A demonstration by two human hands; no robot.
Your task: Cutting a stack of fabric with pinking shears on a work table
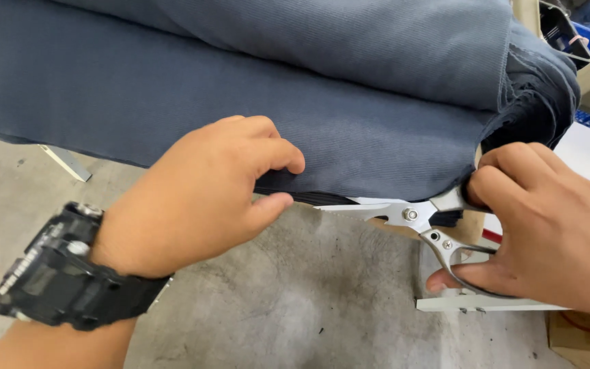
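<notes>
Showing the head view, the only one: a left hand (203, 188) pinches the lower edge of a folded stack of blue-grey fabric (274, 102), thumb beneath and fingers curled over the fold, closed on the cloth. A right hand (537, 225) at 3 o'clock is closed around the handles of one pair of steel scissors (404, 215). The scissors' long axis runs nearly level, tips pointing toward 9 o'clock, straight at the left thumb; blades appear slightly parted, the upper one tucked against the fabric's underside. The fabric edge lies along this same line, from 9 to 3 o'clock, between the two hands; the left hand sits just ahead of the blade tips, near but apart. Count: two hands, one pair of scissors, one black wristwatch (59, 273) at 7 o'clock, one fabric stack of several layers. A concrete floor (308, 307) fills 6 o'clock; a cardboard box corner (585, 338) shows at 4 o'clock.
</notes>
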